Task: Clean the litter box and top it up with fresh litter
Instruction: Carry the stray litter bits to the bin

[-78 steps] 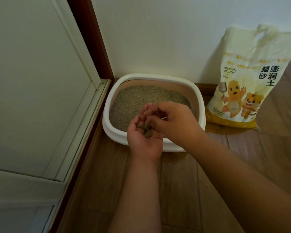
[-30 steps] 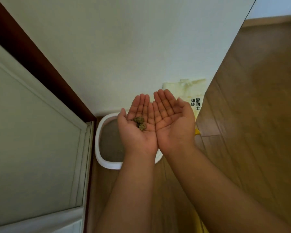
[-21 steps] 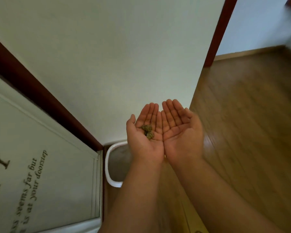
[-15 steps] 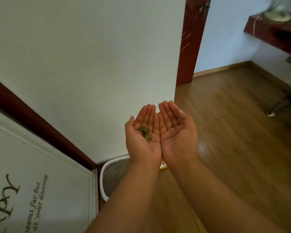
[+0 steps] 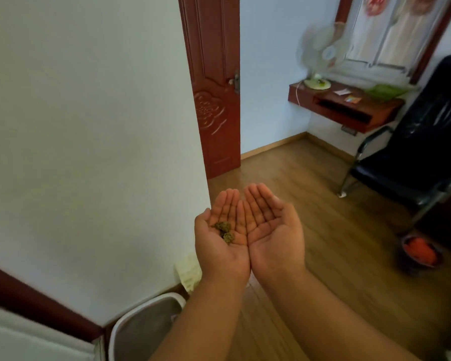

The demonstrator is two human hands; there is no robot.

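Wood-laminate flooring (image 5: 323,204) runs from the centre of the frame to a dark red panelled door (image 5: 214,87) at upper centre, with a blank white wall (image 5: 89,126) filling the left half. At centre a person holds both hands side by side, palms up and little-finger edges touching, forming a shallow cup. The left hand (image 5: 223,235) lies flat and relaxed with two small greenish-brown clumps of soiled litter (image 5: 225,231) resting in the hollow of its palm; nothing pinches them, so the level palm alone keeps them from rolling off. The right hand (image 5: 274,230) is likewise spread and carries nothing, seemingly pressed against its neighbour to catch any crumb that slips. At the bottom of the frame, left of centre and below the forearms, sits the white-rimmed plastic litter box filled with grey litter (image 5: 146,327), against the wall; the top of a pale yellow litter bag (image 5: 189,269) shows just behind the left wrist. A black metal-framed chair (image 5: 414,152) stands at right below a red wall-mounted shelf (image 5: 349,105) bearing a white fan (image 5: 320,50). A dark bowl-like container with an orange lining (image 5: 419,252) sits on the floor at right; whether it is the waste bin cannot be told. Judging by the raised, level hands, the clumps are being carried off for disposal, with topping-up not yet begun
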